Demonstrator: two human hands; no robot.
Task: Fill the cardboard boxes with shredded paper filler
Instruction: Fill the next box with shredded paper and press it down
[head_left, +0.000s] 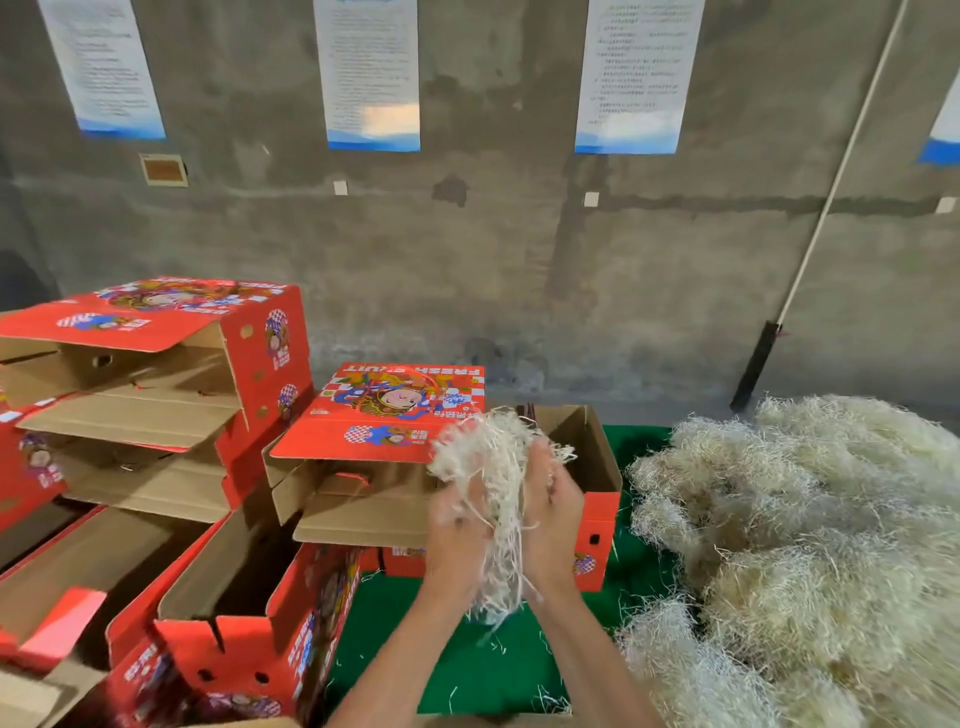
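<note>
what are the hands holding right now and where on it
Both hands hold one clump of shredded paper filler. The left hand and right hand press it from either side around its middle; loose strands hang below.

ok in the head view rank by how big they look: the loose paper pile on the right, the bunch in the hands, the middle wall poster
1. Paper pile, clearly largest.
2 and 3. Poster and bunch look alike; the bunch is nearer, so unsure.

3 printed sheets (370, 78) on concrete wall (493, 260) — leaning pole (831, 192).
</note>
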